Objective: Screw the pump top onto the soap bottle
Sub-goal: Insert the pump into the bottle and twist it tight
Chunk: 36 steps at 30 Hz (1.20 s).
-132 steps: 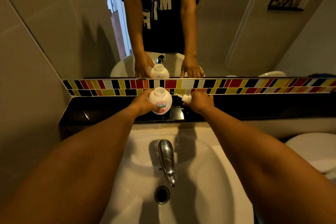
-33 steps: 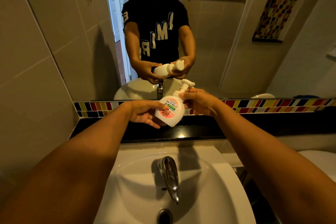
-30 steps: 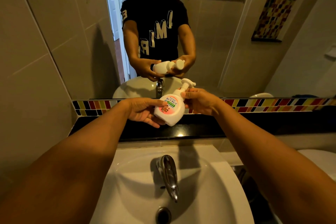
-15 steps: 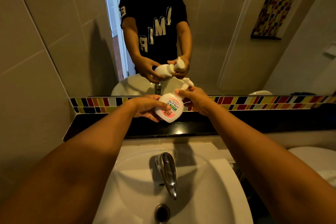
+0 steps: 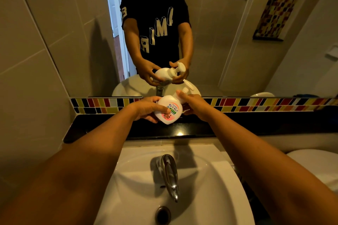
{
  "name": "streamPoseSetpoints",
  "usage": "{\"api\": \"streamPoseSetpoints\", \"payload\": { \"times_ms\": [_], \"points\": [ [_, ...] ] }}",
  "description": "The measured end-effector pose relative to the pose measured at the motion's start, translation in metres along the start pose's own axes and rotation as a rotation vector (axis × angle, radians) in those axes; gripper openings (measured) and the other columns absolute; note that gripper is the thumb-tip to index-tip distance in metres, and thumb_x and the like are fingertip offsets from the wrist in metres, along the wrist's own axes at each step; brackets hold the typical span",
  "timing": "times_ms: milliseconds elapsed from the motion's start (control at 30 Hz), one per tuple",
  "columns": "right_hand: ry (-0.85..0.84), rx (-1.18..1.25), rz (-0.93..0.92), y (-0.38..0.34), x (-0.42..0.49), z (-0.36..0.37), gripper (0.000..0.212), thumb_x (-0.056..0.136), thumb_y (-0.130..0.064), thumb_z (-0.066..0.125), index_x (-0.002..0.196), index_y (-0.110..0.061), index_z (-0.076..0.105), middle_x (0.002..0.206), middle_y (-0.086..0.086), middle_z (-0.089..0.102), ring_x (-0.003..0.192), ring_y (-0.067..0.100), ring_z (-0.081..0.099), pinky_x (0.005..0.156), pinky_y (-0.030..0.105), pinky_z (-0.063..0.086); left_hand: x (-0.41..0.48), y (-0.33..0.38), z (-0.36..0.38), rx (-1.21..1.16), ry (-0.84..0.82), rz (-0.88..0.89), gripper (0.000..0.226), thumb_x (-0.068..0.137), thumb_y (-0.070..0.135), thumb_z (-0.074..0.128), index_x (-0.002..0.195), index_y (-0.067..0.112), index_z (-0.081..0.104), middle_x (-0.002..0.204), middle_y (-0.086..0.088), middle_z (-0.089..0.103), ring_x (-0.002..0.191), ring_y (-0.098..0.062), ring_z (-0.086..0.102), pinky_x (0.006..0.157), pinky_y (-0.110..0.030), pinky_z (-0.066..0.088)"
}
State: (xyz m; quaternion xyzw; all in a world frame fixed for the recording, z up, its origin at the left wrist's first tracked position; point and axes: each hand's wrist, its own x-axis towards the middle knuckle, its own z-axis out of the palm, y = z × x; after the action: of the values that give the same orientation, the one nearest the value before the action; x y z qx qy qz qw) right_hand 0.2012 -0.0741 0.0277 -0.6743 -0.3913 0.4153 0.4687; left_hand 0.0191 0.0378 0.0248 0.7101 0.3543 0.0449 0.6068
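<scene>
head view | one soap bottle (image 5: 169,110) tilted, held in the air above the black ledge (image 5: 102,126) | left hand (image 5: 146,108) wrapped around its body | right hand (image 5: 193,103) closed on its neck — one pump top (image 5: 187,86) seated there | one tap (image 5: 169,173), one sink (image 5: 210,197) below

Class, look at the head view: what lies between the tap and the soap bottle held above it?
In the head view, the black ledge lies between tap and soap bottle.
</scene>
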Motion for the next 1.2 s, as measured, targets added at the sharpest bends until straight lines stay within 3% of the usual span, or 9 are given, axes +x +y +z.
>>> {"api": "streamPoseSetpoints", "payload": {
  "times_ms": [67,133,233,367,567,767,900,1067,1200],
  "points": [
    [-0.036,0.069,0.014,-0.0003,0.0001,0.0015,0.055,0.090,-0.058,0.051,0.125,-0.015,0.054,0.115,0.017,0.066,0.109,0.036,0.063,0.092,0.045,0.052,0.0007,-0.0019,-0.0017,0.006,0.017,0.009,0.054,0.077,0.025,0.078,0.126,0.025,0.055,0.117,-0.008,0.069,0.105,-0.027,0.068,0.074,-0.038,0.060],
    [-0.062,0.132,0.015,-0.0022,0.0006,0.0021,0.040,0.091,-0.041,0.056,0.123,-0.017,0.055,0.113,0.018,0.066,0.112,0.038,0.062,0.100,0.051,0.049,0.0018,-0.0030,-0.0040,0.025,0.046,0.025,0.058,0.077,0.026,0.079,0.129,0.024,0.053,0.118,-0.007,0.068,0.105,-0.025,0.068,0.073,-0.037,0.060],
    [-0.050,0.147,0.007,-0.0045,-0.0002,0.0039,0.017,0.093,-0.027,0.058,0.106,-0.017,0.062,0.108,0.014,0.069,0.106,0.033,0.065,0.095,0.046,0.052,0.0035,-0.0030,-0.0055,0.054,0.097,0.057,0.062,0.075,0.030,0.080,0.130,0.024,0.052,0.117,-0.005,0.068,0.103,-0.024,0.068,0.071,-0.035,0.061],
    [-0.026,0.108,-0.013,-0.0062,-0.0027,0.0068,0.028,0.090,-0.039,0.064,0.094,-0.012,0.066,0.103,0.012,0.073,0.097,0.027,0.069,0.081,0.036,0.056,0.0027,-0.0016,-0.0026,0.086,0.106,0.079,0.061,0.076,0.028,0.079,0.130,0.024,0.052,0.117,-0.005,0.067,0.106,-0.024,0.067,0.074,-0.035,0.060],
    [-0.084,0.165,0.013,-0.0022,0.0000,0.0040,0.033,0.092,-0.038,0.060,0.118,-0.017,0.058,0.122,0.020,0.064,0.115,0.039,0.061,0.102,0.052,0.048,-0.0003,-0.0025,-0.0042,0.087,0.098,0.078,0.060,0.078,0.026,0.078,0.132,0.024,0.051,0.119,-0.006,0.066,0.108,-0.026,0.065,0.079,-0.039,0.060],
    [-0.034,0.146,0.031,-0.0063,-0.0013,0.0054,0.031,0.090,-0.037,0.066,0.107,-0.012,0.063,0.110,0.015,0.070,0.102,0.030,0.068,0.088,0.041,0.057,-0.0015,-0.0033,-0.0022,0.106,0.104,0.083,0.061,0.076,0.026,0.079,0.132,0.024,0.052,0.118,-0.005,0.066,0.106,-0.024,0.065,0.077,-0.037,0.060],
    [-0.050,0.112,0.021,-0.0053,-0.0018,0.0060,0.039,0.088,-0.047,0.064,0.113,-0.017,0.059,0.115,0.015,0.068,0.108,0.033,0.065,0.097,0.048,0.052,-0.0016,-0.0040,-0.0008,0.113,0.106,0.081,0.060,0.077,0.027,0.078,0.131,0.024,0.052,0.117,-0.005,0.066,0.105,-0.024,0.065,0.078,-0.038,0.060],
    [-0.095,0.114,0.076,-0.0045,-0.0031,0.0023,0.026,0.092,-0.028,0.063,0.113,-0.015,0.057,0.113,0.013,0.069,0.106,0.031,0.066,0.091,0.042,0.054,-0.0034,-0.0067,-0.0009,0.145,0.098,0.076,0.060,0.078,0.025,0.077,0.132,0.025,0.052,0.117,-0.004,0.065,0.106,-0.024,0.064,0.077,-0.037,0.060],
    [-0.027,0.077,0.071,-0.0009,-0.0040,0.0077,0.041,0.084,-0.045,0.070,0.109,-0.014,0.060,0.108,0.013,0.072,0.104,0.032,0.068,0.097,0.050,0.052,-0.0016,-0.0064,0.0014,0.184,0.097,0.071,0.061,0.077,0.026,0.078,0.132,0.025,0.052,0.118,-0.005,0.066,0.105,-0.024,0.065,0.077,-0.037,0.060]
  ]
}}
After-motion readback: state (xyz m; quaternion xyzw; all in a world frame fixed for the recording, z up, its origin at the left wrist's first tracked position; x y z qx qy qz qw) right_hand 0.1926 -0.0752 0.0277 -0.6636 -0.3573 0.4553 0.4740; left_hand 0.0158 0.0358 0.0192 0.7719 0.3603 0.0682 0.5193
